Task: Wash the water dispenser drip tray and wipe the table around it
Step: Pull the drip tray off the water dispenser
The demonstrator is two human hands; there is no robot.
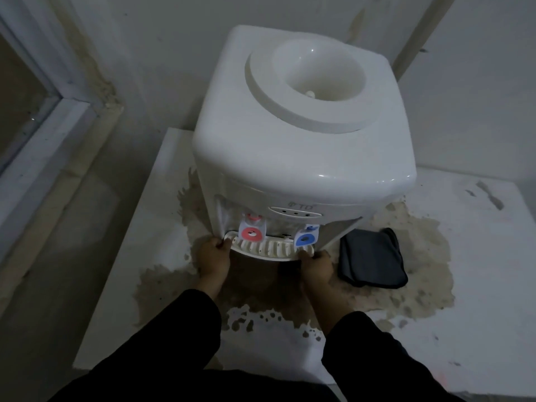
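Gripping the drip tray [268, 250] at both ends: left hand [213, 258] closed on its left corner, right hand [317, 264] closed on its right corner, fingers curled over the rim. Seated still in the recess at the foot of the water dispenser [301, 134], directly under the red tap [251, 233] and the blue tap [306, 238]. Judged as the opening step: freeing the tray for washing, with nothing yet wiped. Long axis running left to right across the dispenser's front, curved front edge pointing toward the wearer, slotted grille facing up. Next move, by the look of it, calling for a straight, level pull toward the body, both hands drawing evenly so neither corner jams and any water inside stays put. Resting on a white table [478, 285] marked by a wide brownish stain [417, 274] spreading around the base, with a dark folded cloth [372, 259] lying just to the right of the dispenser, near at hand for wiping later.
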